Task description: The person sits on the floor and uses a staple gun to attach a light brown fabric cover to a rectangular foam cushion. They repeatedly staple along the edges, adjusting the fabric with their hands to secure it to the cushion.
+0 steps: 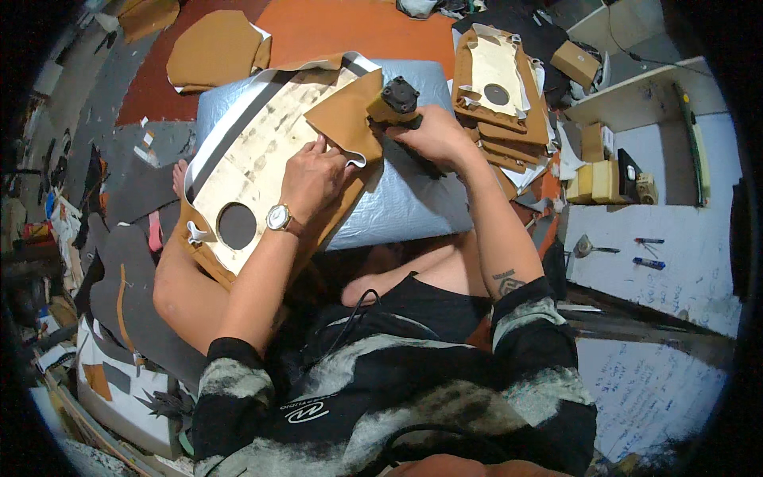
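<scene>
Across my lap and a silver-blue wrapped pad (377, 211) lies a pale wooden panel (254, 163) with a round dark hole near its lower end. A tan upholstery cover (343, 115) with white backing wraps around the panel's edges, and one flap is folded over the upper right part. My left hand (314, 175), with a watch on the wrist, grips the cover's edge beside that flap. My right hand (435, 137) is wrapped around a black and yellow staple gun (395, 103), held by the panel's right edge. Its nose is hidden from me.
Another tan-covered panel (494, 75) tops a stack at the back right. A tan padded piece (214, 52) rests at the back left. Dark grey sheet material (131, 278) covers the floor at left. On the right, a white board (652, 258) holds pens, foam blocks and a small tool.
</scene>
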`<state>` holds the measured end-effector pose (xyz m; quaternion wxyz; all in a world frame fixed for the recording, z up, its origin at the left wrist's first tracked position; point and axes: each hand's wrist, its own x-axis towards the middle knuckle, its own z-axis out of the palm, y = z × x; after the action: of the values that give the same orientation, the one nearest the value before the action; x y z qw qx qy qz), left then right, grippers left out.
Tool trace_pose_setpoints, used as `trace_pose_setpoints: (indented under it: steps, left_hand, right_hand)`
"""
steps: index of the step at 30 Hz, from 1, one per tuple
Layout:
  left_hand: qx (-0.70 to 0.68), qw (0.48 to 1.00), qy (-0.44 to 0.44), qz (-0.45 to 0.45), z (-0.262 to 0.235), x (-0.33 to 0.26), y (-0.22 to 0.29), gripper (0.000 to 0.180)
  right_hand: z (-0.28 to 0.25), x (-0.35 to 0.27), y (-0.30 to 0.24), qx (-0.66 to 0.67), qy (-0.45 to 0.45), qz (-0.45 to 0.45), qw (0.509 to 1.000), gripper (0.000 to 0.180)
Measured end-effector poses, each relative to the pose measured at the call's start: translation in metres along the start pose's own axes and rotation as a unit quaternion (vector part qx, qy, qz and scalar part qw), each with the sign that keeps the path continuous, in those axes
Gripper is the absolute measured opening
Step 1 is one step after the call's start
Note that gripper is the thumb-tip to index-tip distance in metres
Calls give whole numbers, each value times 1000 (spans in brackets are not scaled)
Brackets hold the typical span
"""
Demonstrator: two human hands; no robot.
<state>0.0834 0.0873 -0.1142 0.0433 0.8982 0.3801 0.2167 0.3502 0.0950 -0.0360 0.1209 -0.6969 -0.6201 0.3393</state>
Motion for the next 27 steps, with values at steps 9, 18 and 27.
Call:
trace_pose_setpoints:
  steps: [9,18,27]
  left_hand:
    - [-79,991,81,-69,9,-7,1,27]
    - [-92,992,45,-80,16,-10,-4,29]
    - [-133,971,-83,-180,-14,-14,3,51]
  right_hand:
    - [-13,-57,-17,95,-21,36,995,48]
    - [20,-95,-19,69,-55,-16,996,40]
    - [40,-79,-10,22,-47,-22,998,40]
